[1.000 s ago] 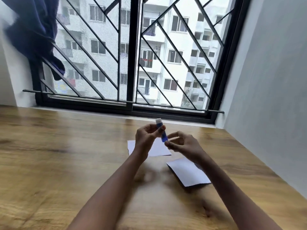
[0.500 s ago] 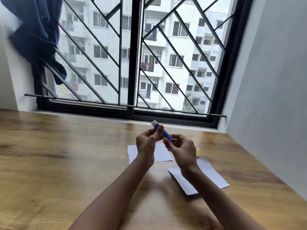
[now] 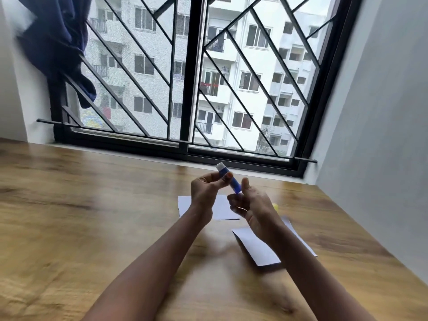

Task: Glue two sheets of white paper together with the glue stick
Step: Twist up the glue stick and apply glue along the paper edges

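A blue glue stick [image 3: 229, 178] with a white tip pointing up-left is held in the air above the wooden table [image 3: 81, 216]. My left hand [image 3: 206, 191] pinches its upper part between thumb and fingers. My right hand [image 3: 252, 207] grips its lower end with thumb raised. One white sheet [image 3: 222, 208] lies flat under my hands, partly hidden by the left wrist. A second white sheet [image 3: 261, 249] lies nearer and to the right, partly covered by my right forearm.
A small yellow object [image 3: 275, 206], probably the glue cap, lies on the table just right of my right hand. A grey wall [image 3: 375, 135] borders the table on the right. A barred window [image 3: 190, 89] with dark blue cloth [image 3: 60, 42] runs along the far edge.
The view has tilted so the scene sits slightly lower and right. My right hand has turned on the stick's lower end, thumb now up. The yellow object came into view beside it.
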`<move>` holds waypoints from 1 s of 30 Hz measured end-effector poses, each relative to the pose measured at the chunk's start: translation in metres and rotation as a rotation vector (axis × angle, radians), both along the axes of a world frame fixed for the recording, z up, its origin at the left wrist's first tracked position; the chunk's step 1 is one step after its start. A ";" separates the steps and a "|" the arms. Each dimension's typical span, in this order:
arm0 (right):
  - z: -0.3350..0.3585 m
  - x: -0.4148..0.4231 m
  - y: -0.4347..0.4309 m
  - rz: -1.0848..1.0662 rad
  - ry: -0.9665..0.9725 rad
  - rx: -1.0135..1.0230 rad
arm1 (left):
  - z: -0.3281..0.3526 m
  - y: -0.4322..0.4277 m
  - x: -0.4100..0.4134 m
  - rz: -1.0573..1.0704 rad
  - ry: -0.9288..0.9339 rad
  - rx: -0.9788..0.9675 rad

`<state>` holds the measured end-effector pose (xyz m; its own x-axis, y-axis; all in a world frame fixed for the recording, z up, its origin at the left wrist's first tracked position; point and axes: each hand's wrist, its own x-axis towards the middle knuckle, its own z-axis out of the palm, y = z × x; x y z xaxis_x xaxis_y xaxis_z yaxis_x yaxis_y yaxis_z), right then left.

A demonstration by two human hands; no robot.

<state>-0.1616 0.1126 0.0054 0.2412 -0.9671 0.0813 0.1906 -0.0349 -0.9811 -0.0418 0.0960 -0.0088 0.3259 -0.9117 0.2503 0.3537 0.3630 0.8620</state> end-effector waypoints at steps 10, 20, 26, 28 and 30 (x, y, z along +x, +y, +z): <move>0.004 -0.005 0.003 0.051 0.014 0.189 | -0.001 0.002 -0.003 -0.072 -0.036 -0.035; -0.001 -0.004 0.002 0.022 -0.073 0.069 | -0.002 0.002 -0.001 -0.063 -0.027 -0.037; 0.005 -0.012 0.002 0.121 -0.148 0.329 | 0.000 0.003 -0.005 -0.067 -0.105 -0.024; 0.005 -0.010 0.003 0.114 -0.159 0.266 | 0.000 0.003 -0.003 -0.045 -0.100 -0.017; 0.004 -0.006 0.004 0.116 -0.167 0.179 | -0.002 0.002 0.000 -0.032 -0.079 -0.016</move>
